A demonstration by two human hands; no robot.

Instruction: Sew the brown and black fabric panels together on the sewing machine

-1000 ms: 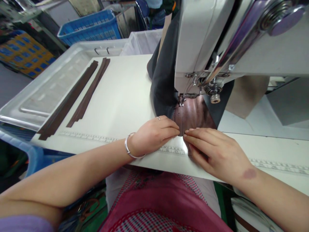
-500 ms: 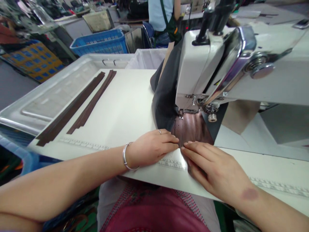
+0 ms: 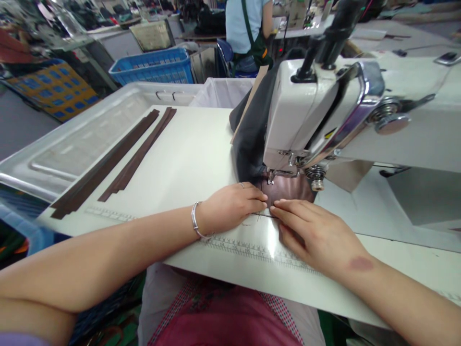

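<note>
A shiny brown leather-like piece (image 3: 288, 188) lies under the presser foot (image 3: 270, 178) of a white sewing machine (image 3: 287, 113). Its near edge shows beside my fingertips. My left hand (image 3: 230, 206) rests on its left side, fingers stretched forward and pressed down flat. On the right side, my right hand (image 3: 313, 230) lies with long, flat fingers, the thumb lower and apart from them. Both sets of fingertips nearly meet just in front of the needle area. Behind the foot, dark material (image 3: 254, 129) bunches up against the machine head, a tan strip (image 3: 248, 105) along it.
Dark brown strips (image 3: 108, 161) lie on the white table (image 3: 187, 154) at left. Ruler markings (image 3: 248, 247) run along its front. Beyond are a translucent tray (image 3: 90, 129), a blue crate (image 3: 153, 67) and a seated person (image 3: 242, 29) in light blue.
The brown piece has moved further under the presser foot, and both hands have moved forward with it. More of the ruler now shows below them. My view has shifted slightly.
</note>
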